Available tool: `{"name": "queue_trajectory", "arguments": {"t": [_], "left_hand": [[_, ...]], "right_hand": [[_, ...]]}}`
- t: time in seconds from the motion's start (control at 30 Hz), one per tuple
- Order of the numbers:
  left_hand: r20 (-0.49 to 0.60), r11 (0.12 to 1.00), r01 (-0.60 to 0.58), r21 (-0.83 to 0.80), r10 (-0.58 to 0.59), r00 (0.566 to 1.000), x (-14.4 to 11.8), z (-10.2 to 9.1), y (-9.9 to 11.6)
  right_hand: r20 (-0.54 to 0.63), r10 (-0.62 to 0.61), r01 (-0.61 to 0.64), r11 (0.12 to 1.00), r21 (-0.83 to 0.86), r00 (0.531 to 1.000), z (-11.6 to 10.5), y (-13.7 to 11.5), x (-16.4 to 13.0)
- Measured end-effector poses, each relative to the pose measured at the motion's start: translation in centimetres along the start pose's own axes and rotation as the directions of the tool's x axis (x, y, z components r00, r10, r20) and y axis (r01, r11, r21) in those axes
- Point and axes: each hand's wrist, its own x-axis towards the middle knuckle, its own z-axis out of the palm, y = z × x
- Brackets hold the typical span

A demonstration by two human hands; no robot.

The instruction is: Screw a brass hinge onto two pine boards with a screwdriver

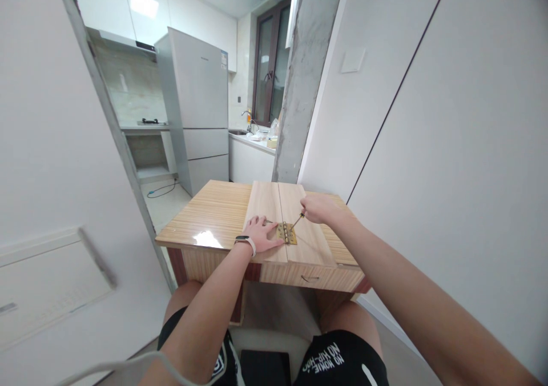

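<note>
Two wood boards side by side near tabletop front edge, brass hinge across the seam. Left hand flat, grip open, pressing board. Right hand grip closed around screwdriver, tip on hinge. Probably screwing hinge down; next needs steady turning, straight.

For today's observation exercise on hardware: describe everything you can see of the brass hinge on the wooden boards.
The hinge is small, brass-coloured metal with two flat leaves opened out, lying flat across the seam between two pale wooden boards on the table. Dots on the leaves look like screw holes or screws; too small to tell. The left hand lies flat beside it, fingertips at its left edge. The right hand holds a thin screwdriver slanting down to its upper right part.
</note>
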Motion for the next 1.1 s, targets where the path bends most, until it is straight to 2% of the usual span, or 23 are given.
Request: {"name": "queue_trajectory", "arguments": {"t": [0.37, 0.53, 0.73, 0.9, 1.1], "left_hand": [[-0.006, 1.0, 0.004, 0.006, -0.003, 1.0, 0.2, 0.2, 0.0], [-0.018, 1.0, 0.001, 0.01, -0.001, 1.0, 0.1, 0.3, -0.1], [-0.016, 1.0, 0.0, -0.003, -0.001, 1.0, 0.2, 0.3, -0.3], [-0.026, 1.0, -0.002, -0.005, 0.001, 1.0, 0.3, 0.5, -0.4], [-0.014, 1.0, -0.013, 0.003, 0.013, 1.0, 0.2, 0.5, -0.4]], "right_hand": [[0.134, 0.167, -0.175, 0.983, 0.05, 0.977, -0.5, -0.4, 1.6], [0.117, 0.046, -0.054, 0.996, 0.067, 0.992, 0.1, 0.1, 0.7], [-0.003, -0.09, 0.09, 0.996, 0.009, 0.996, 0.3, 0.4, -0.5], [0.01, -0.098, 0.098, 0.995, -0.003, 0.995, 0.3, 0.4, -0.4], [0.078, -0.018, 0.016, 0.999, 0.03, 0.997, 0.1, 0.4, 0.1]]}}
